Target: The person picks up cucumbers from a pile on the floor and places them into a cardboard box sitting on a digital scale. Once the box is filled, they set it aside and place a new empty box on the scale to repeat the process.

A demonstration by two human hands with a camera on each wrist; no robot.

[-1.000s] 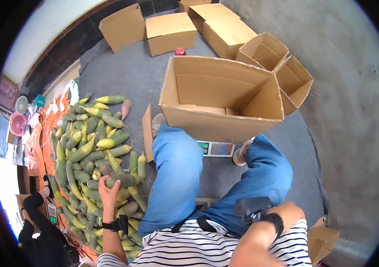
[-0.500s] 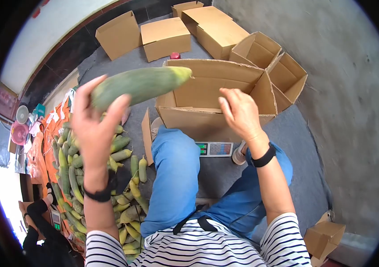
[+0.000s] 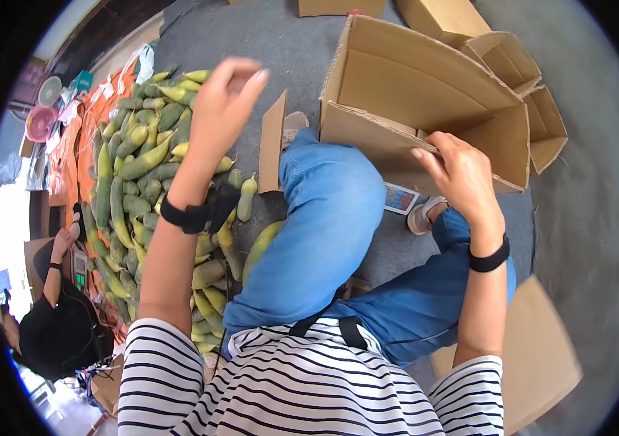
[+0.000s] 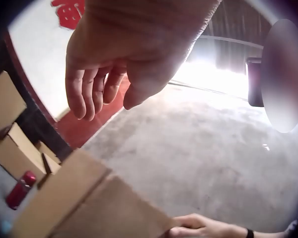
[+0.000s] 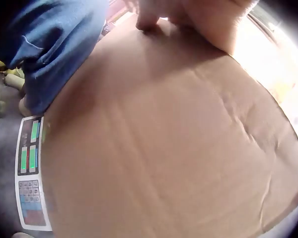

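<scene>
Your left hand is in the air, fingers loosely bent and thumb apart, with nothing in its grip; in the head view it shows between the heap and the big box, touching neither. Your right hand has a narrow grip on the rim of the big open cardboard box, thumb on the outer face and fingers over the edge. The box stands in front of your knees, its mouth up, its bottom mostly hidden by the near wall. Just below that wall shows the keypad panel of a scale, its displays lit green.

The green radishes lie heaped on your left, with one more just beside your left thigh. A flat piece of cardboard stands upright near your left knee. Beyond the box are two open boxes. A red bottle shows in the left wrist view. Past the heap, on your left, is a person in black.
</scene>
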